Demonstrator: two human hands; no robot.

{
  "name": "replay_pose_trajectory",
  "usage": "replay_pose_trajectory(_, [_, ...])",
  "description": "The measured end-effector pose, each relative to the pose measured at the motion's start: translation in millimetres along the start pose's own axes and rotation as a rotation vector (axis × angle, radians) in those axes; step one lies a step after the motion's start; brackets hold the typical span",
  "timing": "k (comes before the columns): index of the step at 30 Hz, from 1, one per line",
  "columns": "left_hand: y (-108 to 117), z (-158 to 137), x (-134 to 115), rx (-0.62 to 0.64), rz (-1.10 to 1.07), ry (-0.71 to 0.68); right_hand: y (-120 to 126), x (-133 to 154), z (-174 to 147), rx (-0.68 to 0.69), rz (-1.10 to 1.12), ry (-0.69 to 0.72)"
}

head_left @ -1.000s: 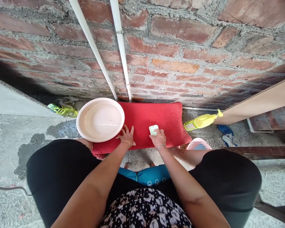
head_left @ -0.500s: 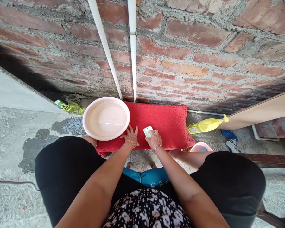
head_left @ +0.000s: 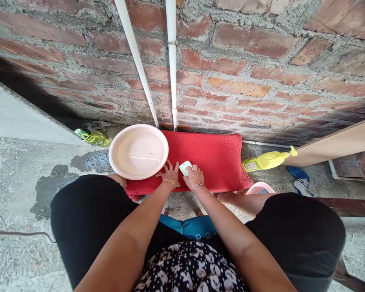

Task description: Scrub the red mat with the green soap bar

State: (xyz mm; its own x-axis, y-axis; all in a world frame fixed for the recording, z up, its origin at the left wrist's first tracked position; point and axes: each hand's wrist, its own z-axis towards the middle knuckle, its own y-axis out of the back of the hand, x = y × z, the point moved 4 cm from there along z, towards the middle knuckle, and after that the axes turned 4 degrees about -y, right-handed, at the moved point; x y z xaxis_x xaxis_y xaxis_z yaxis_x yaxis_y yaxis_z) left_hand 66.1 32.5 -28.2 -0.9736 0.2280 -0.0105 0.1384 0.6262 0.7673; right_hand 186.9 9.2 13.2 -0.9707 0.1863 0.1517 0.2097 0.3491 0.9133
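Observation:
A red mat (head_left: 207,152) lies spread over a low support between my knees and the wall. My left hand (head_left: 169,176) rests on it with the fingers spread, beside a pale pink basin (head_left: 140,156) of water at the mat's left end. My right hand (head_left: 194,177) is closed over a pale green scrub brush (head_left: 185,167), which lies against the mat. A small hole shows near the brush's far end; its underside is hidden. The two hands are close together but apart.
Behind the mat rises a brick wall (head_left: 240,85) with two white pipes (head_left: 172,61). A yellow pump bottle (head_left: 264,161) stands on the right, near a small pink tub (head_left: 261,187). Another yellow-green bottle (head_left: 94,138) is left of the basin. Wet patches mark the concrete floor.
My right hand has slid the brush left across the mat, nearer my left hand. The left hand stays spread on the mat. The whole view has shifted slightly.

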Motion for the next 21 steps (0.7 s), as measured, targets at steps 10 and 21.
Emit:
replay_pose_trajectory(10, [1,1,-1,0.013,-0.001,0.004,-5,-22,1,0.017,0.058,-0.109])
replay_pose_trajectory(21, [8,-7,7,0.011,-0.057,-0.038,20,13,18,-0.054,0.006,-0.023])
